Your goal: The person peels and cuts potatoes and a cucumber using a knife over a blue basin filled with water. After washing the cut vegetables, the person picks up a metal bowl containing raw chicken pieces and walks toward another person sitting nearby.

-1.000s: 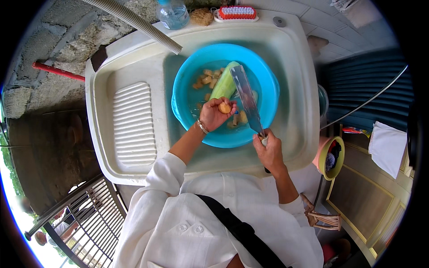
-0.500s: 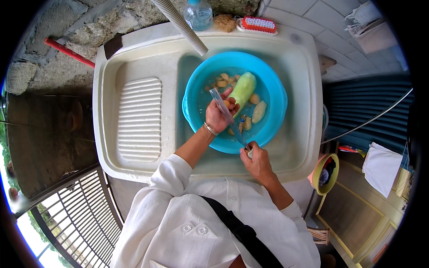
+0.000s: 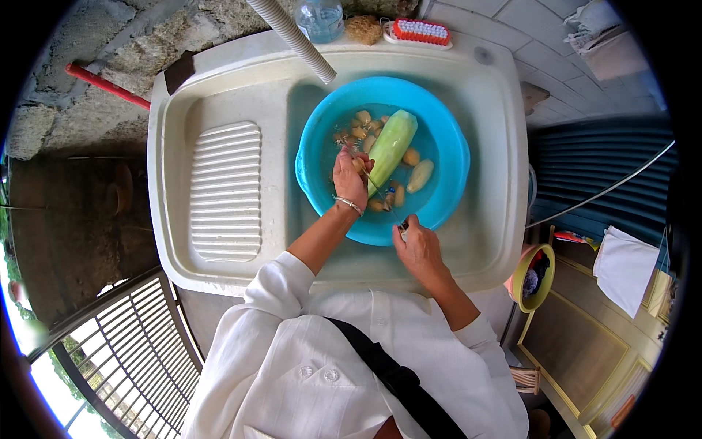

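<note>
My left hand (image 3: 352, 179) is over the left side of a light blue basin (image 3: 453, 110), its fingers curled round a small tan root vegetable (image 3: 358, 164). By the basin's near rim, my right hand (image 3: 418, 245) is closed on the handle of a knife (image 3: 398, 217). The blade is seen nearly edge-on, a thin line reaching towards my left hand. In the basin's water lies a long, pale green peeled gourd (image 3: 393, 150), slanting beside my left hand. A pale, elongated peeled piece (image 3: 420, 176) lies to its right, and several small tan pieces (image 3: 362, 126) lie around it.
The basin stands inside a white sink (image 3: 490, 241) with a ribbed washboard (image 3: 227, 190) on its left. A grey corrugated hose (image 3: 296, 40) hangs over the far edge. A clear blue bottle (image 3: 319, 22), a brown scrubber (image 3: 363, 31) and a red brush (image 3: 421, 32) line the back.
The knife blade has turned from showing its flat side to nearly edge-on. My left hand has rotated, now showing more of its back. The whole view has shifted slightly.
</note>
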The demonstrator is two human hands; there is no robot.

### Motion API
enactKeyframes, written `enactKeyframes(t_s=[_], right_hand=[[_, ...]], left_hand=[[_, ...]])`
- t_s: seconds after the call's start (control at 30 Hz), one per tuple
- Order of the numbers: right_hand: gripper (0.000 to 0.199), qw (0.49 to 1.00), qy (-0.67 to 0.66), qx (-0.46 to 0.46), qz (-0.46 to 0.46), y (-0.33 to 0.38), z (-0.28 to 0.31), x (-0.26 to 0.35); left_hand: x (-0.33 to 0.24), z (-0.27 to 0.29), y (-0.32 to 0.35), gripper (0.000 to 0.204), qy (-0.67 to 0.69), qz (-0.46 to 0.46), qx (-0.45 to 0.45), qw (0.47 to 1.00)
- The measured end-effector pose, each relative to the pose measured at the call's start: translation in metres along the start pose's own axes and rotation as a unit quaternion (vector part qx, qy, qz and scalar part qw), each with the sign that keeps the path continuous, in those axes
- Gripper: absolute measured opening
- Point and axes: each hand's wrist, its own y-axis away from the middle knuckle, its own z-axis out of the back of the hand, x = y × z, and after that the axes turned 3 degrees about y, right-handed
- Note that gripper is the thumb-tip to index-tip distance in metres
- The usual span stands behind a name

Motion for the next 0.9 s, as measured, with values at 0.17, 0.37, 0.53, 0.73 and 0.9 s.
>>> enactKeyframes(t_s=[0.17,0.37,0.53,0.73,0.9], right_hand=[[0.023,0.999,0.027,-0.031,-0.025,-0.019,-0.013,-0.007],[0.024,0.997,-0.061,-0.048,-0.004,-0.02,-0.002,0.0],[0.026,0.995,-0.102,0.008,-0.002,-0.003,0.003,0.008],[0.025,0.988,-0.151,0.015,-0.039,0.0,0.009,0.02],[0.024,0.983,-0.18,-0.012,-0.016,0.001,0.038,0.044]], left_hand=[[-0.005,-0.017,0.012,0.03,0.108,0.036,-0.012,0.993],[-0.003,0.031,-0.02,0.044,0.276,0.162,0.023,0.947],[-0.022,0.034,-0.02,0.064,0.35,0.257,0.059,0.899],[-0.033,0.023,-0.009,0.065,0.185,0.29,0.068,0.936],[-0.049,0.011,-0.006,0.061,0.12,0.246,0.055,0.96]])
